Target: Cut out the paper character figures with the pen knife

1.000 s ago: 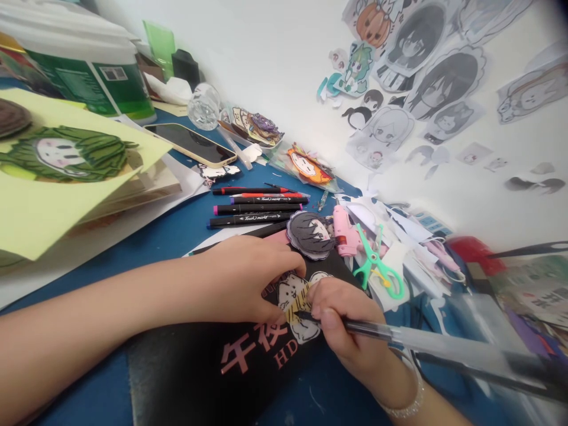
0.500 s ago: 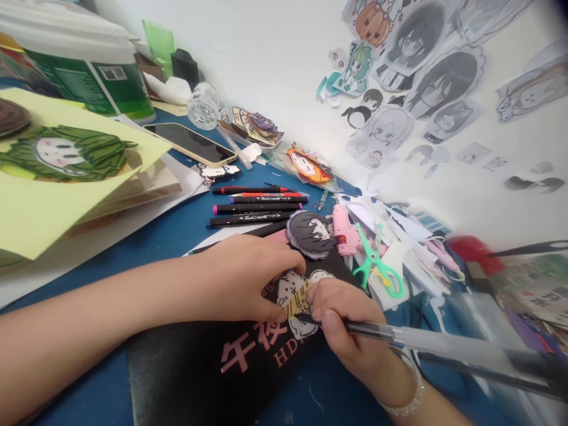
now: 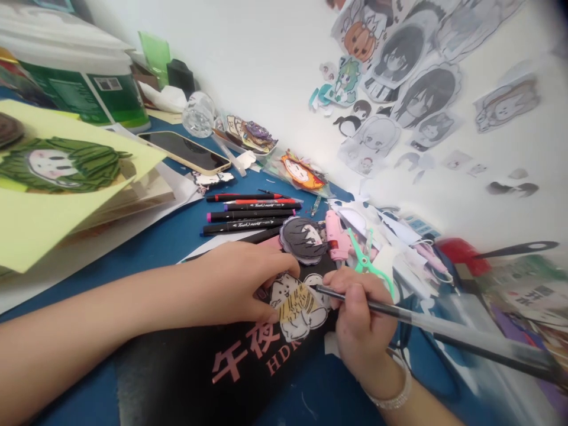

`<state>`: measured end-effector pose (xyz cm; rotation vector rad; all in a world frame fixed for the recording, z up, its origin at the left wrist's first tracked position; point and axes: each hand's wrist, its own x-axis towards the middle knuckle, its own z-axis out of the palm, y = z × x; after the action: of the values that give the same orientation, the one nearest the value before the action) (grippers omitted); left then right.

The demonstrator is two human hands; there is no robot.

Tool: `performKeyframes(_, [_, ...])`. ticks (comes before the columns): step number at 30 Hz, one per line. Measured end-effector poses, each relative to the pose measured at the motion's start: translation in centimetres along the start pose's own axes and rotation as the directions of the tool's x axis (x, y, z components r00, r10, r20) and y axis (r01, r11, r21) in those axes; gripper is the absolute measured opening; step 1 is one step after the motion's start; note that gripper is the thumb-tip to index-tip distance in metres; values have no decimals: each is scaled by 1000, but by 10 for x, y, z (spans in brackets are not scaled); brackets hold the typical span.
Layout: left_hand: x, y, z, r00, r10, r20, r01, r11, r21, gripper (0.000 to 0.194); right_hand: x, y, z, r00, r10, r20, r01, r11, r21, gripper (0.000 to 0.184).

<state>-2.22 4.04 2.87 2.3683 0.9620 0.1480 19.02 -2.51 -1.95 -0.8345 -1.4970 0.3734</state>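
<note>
A small paper cutout [image 3: 295, 310] of white cartoon animals with a yellow striped band lies on a black book-like board [image 3: 177, 373] with pink lettering. My left hand [image 3: 231, 284] grips the cutout's left edge, thumb below and fingers above. In my right hand [image 3: 366, 319] is a pen [image 3: 412, 319] with a clear barrel, its dark tip at the upper right part of the cutout. Just beyond my fingers, a dark-haired character cutout [image 3: 304, 239] rests on the far end of the board.
Several black markers [image 3: 248, 216] lie behind my left hand. A pink glue gun [image 3: 335, 236] and green scissors [image 3: 368, 266] sit beyond my right hand, near paper scraps. A phone [image 3: 184, 151], a big white-and-green tub [image 3: 75, 83] and a yellow sheet [image 3: 146, 157] occupy the left side.
My right hand has moved the pen tip from the striped band's lower edge up and right to the cutout's upper right. My left hand keeps its hold. The view has shifted slightly.
</note>
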Motion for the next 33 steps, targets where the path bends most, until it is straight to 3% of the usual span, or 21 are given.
performKeyframes(4, [0, -7, 0, 1000, -2, -17, 0, 993, -114, 48, 2, 3, 4, 984, 56, -167, -57, 998, -3, 23])
performKeyframes(10, [2, -14, -9, 1000, -5, -10, 2, 962, -273, 43, 2, 13, 0, 976, 90, -201, -114, 987, -114, 16])
performKeyframes(14, [1, -19, -9, 1000, 15, -20, -22, 928, -372, 42, 6, 11, 0, 966, 225, -129, -246, 952, -180, 19])
performKeyframes(17, [3, -25, -4, 999, 18, -41, -34, 896, -442, 40, 8, 9, 1, 963, 258, -71, -267, 947, -177, 20])
performKeyframes(22, [15, -42, 6, 999, 8, -50, -35, 822, -569, 38, 11, 11, 4, 963, 266, -46, -269, 961, -70, 7])
performKeyframes(28, [19, -53, 7, 998, -13, -54, -25, 758, -652, 37, 11, 18, 5, 972, 233, 21, -232, 971, -53, 24])
performKeyframes(33, [16, -50, 4, 997, -41, -63, -11, 749, -663, 35, 10, 19, 5, 976, 213, 52, -211, 977, -41, 27])
